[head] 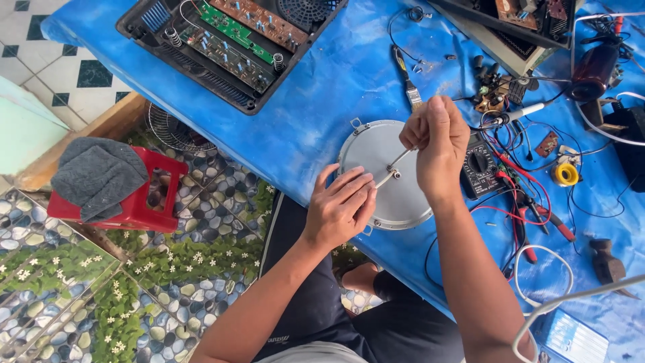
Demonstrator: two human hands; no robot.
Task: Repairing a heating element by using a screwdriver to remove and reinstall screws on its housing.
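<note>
The left hand [341, 208] lies flat, holding nothing, on the round metal plate [379, 151] while the right hand [437, 138] pinches a thin tool [398, 159], which could slip off the centre fastener.

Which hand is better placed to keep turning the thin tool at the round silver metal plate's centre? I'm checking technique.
Right: the right hand already pinches the thin metal tool. The left hand lies flat on the round silver metal plate.

Round silver metal plate [376, 151], flat on blue sheet, thin metal rod [399, 158] at its centre
</note>
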